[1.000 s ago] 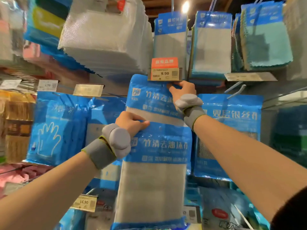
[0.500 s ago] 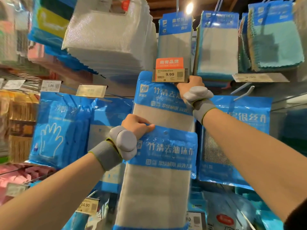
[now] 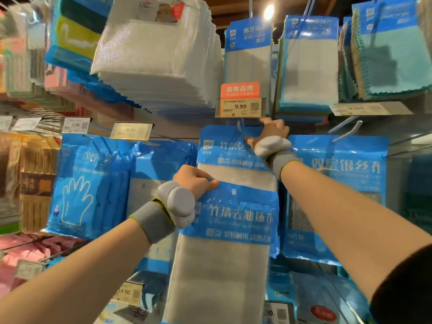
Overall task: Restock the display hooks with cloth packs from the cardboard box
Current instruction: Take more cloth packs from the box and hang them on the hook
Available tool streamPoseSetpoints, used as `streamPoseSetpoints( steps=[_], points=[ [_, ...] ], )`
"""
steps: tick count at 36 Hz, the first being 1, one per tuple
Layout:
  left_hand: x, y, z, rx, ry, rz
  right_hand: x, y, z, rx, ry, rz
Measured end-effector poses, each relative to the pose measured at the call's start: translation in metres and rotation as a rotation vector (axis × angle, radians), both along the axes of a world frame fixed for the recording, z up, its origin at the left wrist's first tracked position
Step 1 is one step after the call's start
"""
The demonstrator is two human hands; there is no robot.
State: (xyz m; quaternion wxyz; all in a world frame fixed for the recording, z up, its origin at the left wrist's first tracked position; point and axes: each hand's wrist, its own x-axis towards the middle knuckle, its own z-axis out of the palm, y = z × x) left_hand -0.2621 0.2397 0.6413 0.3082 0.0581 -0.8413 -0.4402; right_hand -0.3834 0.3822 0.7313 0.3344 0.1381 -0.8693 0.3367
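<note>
1. Cloth packs in blue-and-clear wrapping, two of them central: upper cloth pack (image 3: pixel 233 157) pressed up against the display hook (image 3: pixel 239 127) just under the 9.99 price tag (image 3: pixel 240 107); lower cloth pack (image 3: pixel 236 218) held in front of it, overlapping its lower half.
2. Right hand (image 3: pixel 272 134) closed on the upper pack's top right corner, at the hook; whether the hang hole is already threaded, cannot tell.
3. Left hand (image 3: pixel 196 183) clamped on the lower pack's top left edge, thumb on the front; its hang hole (image 3: pixel 234 191) plainly free, so not yet hung.
4. Neighbouring hooks already full: glove packs (image 3: pixel 77 190) to the left, mesh cloth packs (image 3: pixel 339 183) to the right.
5. Cardboard box out of view; remaining stock unknown.
6. Judged progress: one pack at the hook, one waiting, possibly more after.
</note>
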Motion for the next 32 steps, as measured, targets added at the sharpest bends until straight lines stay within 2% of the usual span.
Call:
streamPoseSetpoints(
  steps=[3,6,11,13,15,17,20,23,27,29,32],
  points=[
    [-0.002,-0.003,0.0,0.008,-0.005,0.009,0.0,0.005,-0.027,-0.02,0.226,-0.107],
    [-0.004,-0.004,0.002,0.028,0.012,0.012,-0.002,0.014,-0.038,-0.006,0.296,-0.132],
    [-0.008,0.001,0.009,0.027,0.124,0.064,0.017,0.015,-0.038,-0.026,0.22,-0.062],
    [-0.008,0.003,0.017,0.024,0.156,0.081,0.026,0.02,-0.04,0.027,0.148,0.081],
    [-0.01,0.0,0.025,0.044,0.193,0.105,0.033,0.023,-0.043,0.059,-0.002,0.28],
    [-0.011,0.0,0.034,0.079,0.23,0.109,0.036,0.024,-0.045,0.097,-0.094,0.359],
    [-0.012,0.005,0.043,0.112,0.269,0.063,0.033,0.028,-0.04,0.097,-0.062,0.329],
    [-0.014,0.007,0.049,0.141,0.329,0.039,0.03,0.03,-0.024,-0.059,-0.027,0.422],
    [-0.024,-0.001,0.052,0.166,0.447,0.177,0.027,0.027,0.003,-0.22,0.017,0.489],
    [-0.026,-0.004,0.051,0.211,0.435,0.166,0.021,0.026,0.014,-0.245,0.048,0.439],
    [-0.027,-0.009,0.044,0.174,0.461,0.055,0.014,0.023,0.023,-0.223,0.035,0.347]
  ],
)
